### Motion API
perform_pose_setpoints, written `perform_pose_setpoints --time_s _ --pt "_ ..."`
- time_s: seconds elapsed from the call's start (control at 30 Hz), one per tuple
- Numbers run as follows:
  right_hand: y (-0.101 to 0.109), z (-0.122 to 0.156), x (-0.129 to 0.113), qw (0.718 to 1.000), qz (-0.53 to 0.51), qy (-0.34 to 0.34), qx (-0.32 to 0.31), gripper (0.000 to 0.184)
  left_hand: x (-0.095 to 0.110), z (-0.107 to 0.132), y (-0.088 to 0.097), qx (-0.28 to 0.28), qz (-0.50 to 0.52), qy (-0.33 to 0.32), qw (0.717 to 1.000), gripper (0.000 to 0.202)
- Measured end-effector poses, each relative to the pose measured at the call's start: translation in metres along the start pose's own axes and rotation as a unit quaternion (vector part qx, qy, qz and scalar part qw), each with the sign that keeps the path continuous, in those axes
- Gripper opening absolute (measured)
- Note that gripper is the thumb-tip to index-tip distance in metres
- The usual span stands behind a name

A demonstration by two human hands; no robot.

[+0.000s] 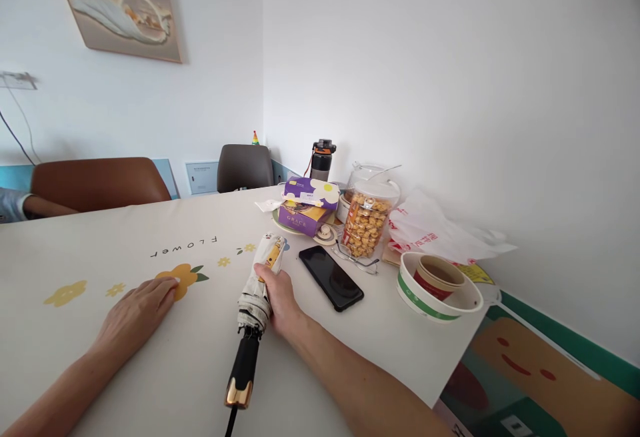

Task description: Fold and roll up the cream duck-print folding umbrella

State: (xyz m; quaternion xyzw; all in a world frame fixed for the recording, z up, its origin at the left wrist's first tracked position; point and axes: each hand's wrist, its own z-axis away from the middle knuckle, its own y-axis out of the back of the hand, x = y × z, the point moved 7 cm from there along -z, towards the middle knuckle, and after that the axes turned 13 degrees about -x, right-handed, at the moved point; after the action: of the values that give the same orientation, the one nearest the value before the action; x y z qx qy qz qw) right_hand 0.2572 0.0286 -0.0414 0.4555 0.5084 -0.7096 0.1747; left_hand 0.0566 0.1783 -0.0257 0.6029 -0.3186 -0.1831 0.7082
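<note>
The right hand (278,298) is wrapped around the folded canopy of an umbrella (254,311), thumb along the top, in the near middle of the counter (165,377); the grip probably keeps the loosely gathered cloth together, and the black handle points near, towards the person. The left hand (137,310) lies palm down and unclenched to the left, fingers on a printed flower, holding nothing, perhaps just as a support (whether the umbrella touches the counter I cannot tell). Just right of the right hand lies a phone (331,278), with eyeglasses (356,258) beyond it, beside a snack jar (365,227). Farther off, purple boxes (301,217) are stacked, likely to save space, and at right a bowl (426,303) carries a smaller cup (440,277) near the counter's right edge. That side leaves little room; the wide stretch left of the umbrella gives the most, running to the far edge by a brown chair (100,182)
</note>
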Motion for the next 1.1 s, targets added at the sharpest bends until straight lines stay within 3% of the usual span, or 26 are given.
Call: perform_pose_setpoints --time_s 0.23,0.43,0.63,0.8,1.0,1.1 --pt "-0.001 0.001 -0.005 0.997 -0.082 0.002 0.011 0.034 -0.002 -0.001 -0.002 0.010 0.000 -0.006 1.000 0.043" --pt "-0.011 0.003 0.004 0.983 -0.155 -0.089 -0.043 0.031 -0.003 -0.001 -0.002 0.011 0.002 0.000 1.000 0.043" --pt "-0.018 0.008 0.009 0.976 -0.150 -0.139 -0.072 0.024 -0.002 0.000 -0.001 0.001 -0.006 -0.003 1.000 0.042" --pt "-0.015 0.002 0.009 0.988 -0.110 -0.089 -0.065 0.025 -0.002 -0.001 -0.003 -0.005 -0.007 -0.005 1.000 0.042" --pt "-0.016 0.001 0.009 0.995 -0.044 -0.048 -0.071 0.025 0.004 0.003 0.006 0.092 -0.023 -0.067 0.993 0.040" --pt "-0.017 0.001 0.010 0.995 -0.046 -0.044 -0.075 0.022 0.016 0.007 0.014 0.113 0.016 -0.068 0.991 0.039"
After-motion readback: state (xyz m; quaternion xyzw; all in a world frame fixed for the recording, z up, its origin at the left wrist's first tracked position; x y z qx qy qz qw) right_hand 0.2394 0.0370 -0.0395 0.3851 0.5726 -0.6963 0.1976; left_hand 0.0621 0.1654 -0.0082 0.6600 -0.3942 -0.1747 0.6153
